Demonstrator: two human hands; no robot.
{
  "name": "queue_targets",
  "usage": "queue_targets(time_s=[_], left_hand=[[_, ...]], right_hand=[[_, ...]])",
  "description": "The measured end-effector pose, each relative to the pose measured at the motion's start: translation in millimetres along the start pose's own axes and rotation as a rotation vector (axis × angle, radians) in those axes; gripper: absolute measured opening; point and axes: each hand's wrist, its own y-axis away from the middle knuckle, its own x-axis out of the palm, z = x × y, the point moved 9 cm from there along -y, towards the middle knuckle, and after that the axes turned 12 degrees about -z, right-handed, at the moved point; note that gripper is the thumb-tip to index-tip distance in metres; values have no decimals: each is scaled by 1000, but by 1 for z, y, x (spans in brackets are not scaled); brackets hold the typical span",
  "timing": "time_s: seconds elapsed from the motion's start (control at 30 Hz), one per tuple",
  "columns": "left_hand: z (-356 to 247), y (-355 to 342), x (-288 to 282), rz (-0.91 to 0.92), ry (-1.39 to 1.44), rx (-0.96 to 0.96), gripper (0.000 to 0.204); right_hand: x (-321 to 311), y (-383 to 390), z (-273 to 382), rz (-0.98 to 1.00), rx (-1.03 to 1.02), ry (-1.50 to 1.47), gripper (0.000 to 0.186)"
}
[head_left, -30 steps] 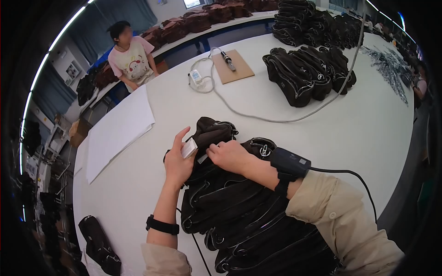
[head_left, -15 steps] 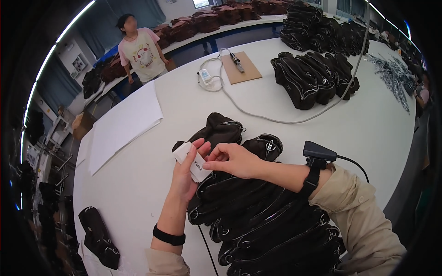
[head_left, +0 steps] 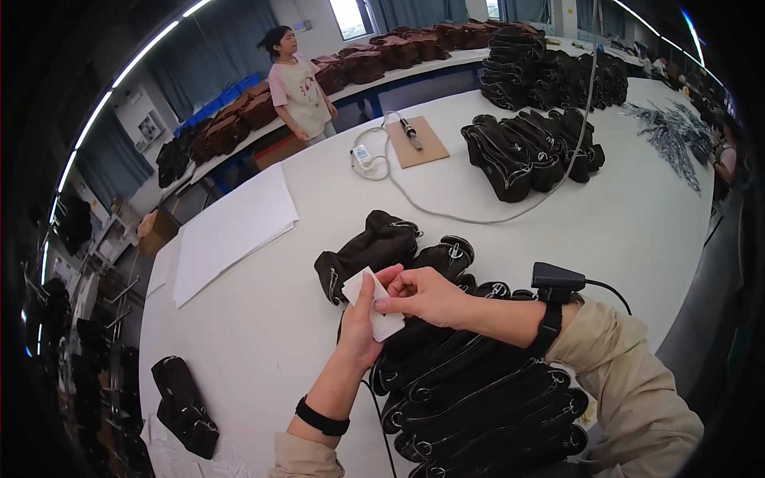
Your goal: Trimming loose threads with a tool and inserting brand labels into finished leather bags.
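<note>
My left hand [head_left: 366,323] grips a small stack of white rectangular cards [head_left: 388,325], thumb across its face. My right hand [head_left: 418,299] is closed over the same stack, thumb and fingertips pinching at it. Both are raised over a long row of black zippered bags [head_left: 478,406] with silver rings and zips. A slumped black bag [head_left: 366,247] lies just beyond my hands at the head of the row. A black device [head_left: 558,276] with a cable is strapped to my right wrist.
On the white table [head_left: 263,334] are large paper sheets [head_left: 231,235], a single black bag [head_left: 183,406], piled black bags [head_left: 522,151], a tool [head_left: 413,135] on cardboard with grey cable, and silvery pieces [head_left: 669,139]. A co-worker [head_left: 299,95] stands beyond the table, near brown bundles [head_left: 398,49].
My hands have drawn back from the top bag, shifting right and down in view, with the white stack now exposed between them. The co-worker has moved right and stands more upright.
</note>
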Motion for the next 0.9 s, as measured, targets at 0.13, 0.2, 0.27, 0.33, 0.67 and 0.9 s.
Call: queue_targets(time_s=[0.13, 0.2, 0.27, 0.33, 0.67, 0.9], left_hand=[[15, 5, 0, -33, 86, -83, 55], [4, 0, -5, -26, -44, 51, 44], [-8, -7, -29, -182, -321, 154, 23], [-24, -17, -15, -209, -1015, 377, 21], [37, -70, -35, -49, -1746, 238, 29], [-32, -66, -42, -405, -1394, 557, 19]], right_hand=[[-20, 8, -3, -10, -17, -63, 23], [-53, 10, 10, -142, -137, 100, 22], [-106, 4, 22, -406, -307, 354, 22], [-134, 6, 27, -505, -429, 448, 21], [-119, 1, -2, -504, -462, 608, 15], [-65, 2, -30, -96, -710, 1047, 10]])
